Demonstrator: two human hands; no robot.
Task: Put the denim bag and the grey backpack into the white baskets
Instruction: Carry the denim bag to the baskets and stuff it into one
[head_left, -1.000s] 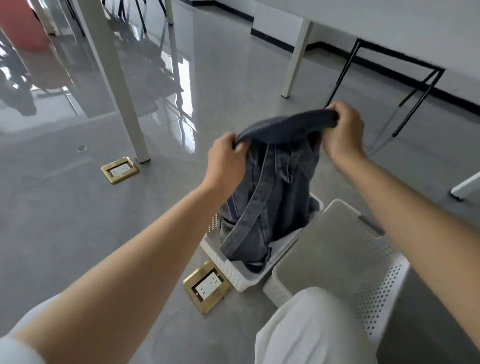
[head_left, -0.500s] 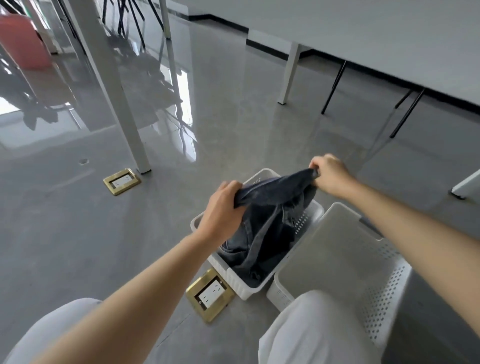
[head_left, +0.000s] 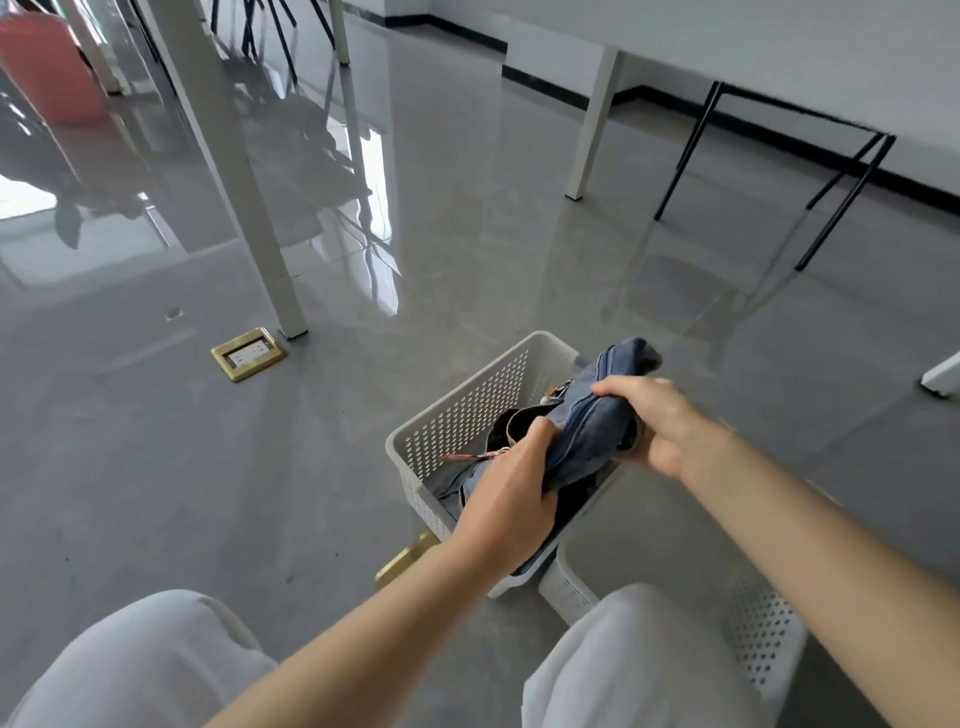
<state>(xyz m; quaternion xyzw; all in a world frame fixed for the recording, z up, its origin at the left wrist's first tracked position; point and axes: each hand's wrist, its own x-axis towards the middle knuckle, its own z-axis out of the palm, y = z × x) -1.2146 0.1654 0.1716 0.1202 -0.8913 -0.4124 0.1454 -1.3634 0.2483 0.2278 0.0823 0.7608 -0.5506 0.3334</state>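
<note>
Since the earlier frames the denim bag has dropped from chest height into the far white basket, top now folded over. Left hand curls round its near end, right hand clamps the folded top, both w/ fingers closed on cloth, prob. to squash the soft, floppy denim below the rim. The basket is rigid perforated plastic. A 2nd basket sits nearer right, looks empty. Grey backpack not in view. Glossy grey floor beyond, w/ a brass floor socket.
</note>
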